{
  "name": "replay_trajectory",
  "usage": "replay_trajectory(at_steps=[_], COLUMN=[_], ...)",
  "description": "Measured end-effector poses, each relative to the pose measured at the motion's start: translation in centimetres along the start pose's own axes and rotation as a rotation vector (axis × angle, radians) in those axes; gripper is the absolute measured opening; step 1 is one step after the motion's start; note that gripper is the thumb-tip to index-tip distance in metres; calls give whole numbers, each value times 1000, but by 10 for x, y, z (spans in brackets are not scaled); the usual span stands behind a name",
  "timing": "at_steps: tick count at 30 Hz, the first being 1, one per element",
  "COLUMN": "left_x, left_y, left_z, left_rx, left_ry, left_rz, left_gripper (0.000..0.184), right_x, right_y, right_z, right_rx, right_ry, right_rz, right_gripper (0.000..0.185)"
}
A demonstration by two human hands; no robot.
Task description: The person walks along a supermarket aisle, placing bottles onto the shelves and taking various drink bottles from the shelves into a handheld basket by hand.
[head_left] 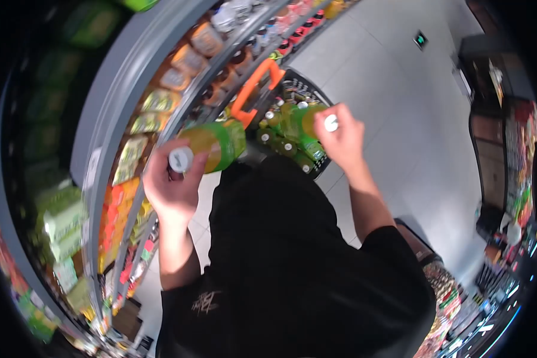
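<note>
My left hand (172,179) is wrapped round the neck of a large bottle of yellow drink (212,146) with a green label and white cap, tilted beside the shelf. In my right hand (344,134), the fingers close on the white-capped top of a second bottle (309,123), also green-labelled, held over a black basket (325,95). Inside the basket are several bottles with pale caps (278,143). The basket's orange handle (253,89) stands up on its shelf side. Both held bottles are slightly blurred.
Shelves (185,77) packed with bottled drinks run along my left. Grey floor tiles (394,119) lie to the right, with a green-lit floor sign (420,40) further off. Another person's patterned clothing (441,298) shows near my right elbow. Stocked displays (522,155) stand at far right.
</note>
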State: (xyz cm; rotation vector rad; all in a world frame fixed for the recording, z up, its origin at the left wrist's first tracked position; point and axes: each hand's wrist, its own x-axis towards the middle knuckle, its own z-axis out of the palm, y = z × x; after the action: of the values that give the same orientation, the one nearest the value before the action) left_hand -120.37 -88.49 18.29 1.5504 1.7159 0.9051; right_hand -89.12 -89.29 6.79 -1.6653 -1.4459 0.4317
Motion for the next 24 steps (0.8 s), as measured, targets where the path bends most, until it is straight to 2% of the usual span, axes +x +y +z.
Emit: replay_trajectory(at_steps=[2, 4, 6, 7, 10, 11, 14, 17, 20, 24], left_x=[0, 0, 3, 2, -1, -3, -4, -6, -8, -7], left_y=[-28, -46, -54, -55, -63, -69, -80, -88, -90, -91], left_z=[32, 57, 73, 74, 75, 74, 81, 83, 84, 79], left_rx=[52, -22, -42, -19, 34, 46, 32, 35, 0, 18], left_ry=[-8, -51, -100, -138, -226, -255, -280, -289, -295, -319], left_rz=[32, 56, 49, 27, -8, -27, -59, -102, -168, -184], left_gripper=[31, 30, 29, 28, 28, 28, 28, 29, 29, 31], right_x=[-35, -71, -103, -105, -123, -124, -119, -117, -120, -83], right_y=[76, 135, 179, 189, 215, 224, 239, 271, 313, 314], right_z=[22, 41, 57, 58, 62, 60, 53, 50, 63, 95], right_rx=[-209, -404, -459, -510, -504, -529, -611, -648, -591, -549], right_ry=[-32, -215, -247, -391, -247, -271, -270, -338, -409, -551], right_rz=[53, 334, 486, 713, 804, 903, 1019, 1026, 902, 842], right_gripper=[26, 29, 34, 35, 36, 38, 38, 40, 41, 45])
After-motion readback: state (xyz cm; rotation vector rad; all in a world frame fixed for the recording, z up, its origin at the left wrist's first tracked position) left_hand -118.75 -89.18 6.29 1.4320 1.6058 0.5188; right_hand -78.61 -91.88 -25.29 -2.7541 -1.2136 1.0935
